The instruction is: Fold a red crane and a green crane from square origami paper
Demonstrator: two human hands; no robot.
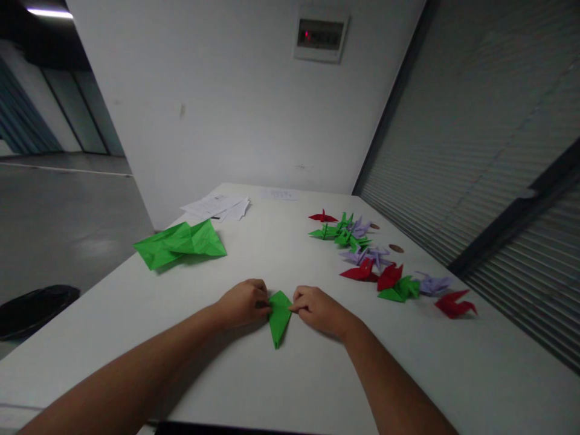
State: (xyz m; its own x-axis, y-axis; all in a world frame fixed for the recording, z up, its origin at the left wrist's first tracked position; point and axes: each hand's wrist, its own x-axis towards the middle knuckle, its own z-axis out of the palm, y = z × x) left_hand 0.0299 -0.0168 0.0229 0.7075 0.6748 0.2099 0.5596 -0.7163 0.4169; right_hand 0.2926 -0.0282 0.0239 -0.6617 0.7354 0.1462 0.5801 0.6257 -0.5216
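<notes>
A small green sheet of origami paper (280, 314), folded into a kite shape, lies on the white table with its long point toward me. My left hand (247, 303) is closed at its left edge, fingers curled and gripping the paper there. On the other side, my right hand (319, 309) pinches the right corner between thumb and forefinger. Both hands rest low on the tabletop, and the undersides of the fingers are hidden.
Creased green sheets (181, 243) lie at the left table edge, with printed papers (217, 206) behind them. Along the right stand several folded paper cranes, including a red crane (454, 304) and a purple crane (432, 284). A black-lined bin (36, 311) is on the floor at left.
</notes>
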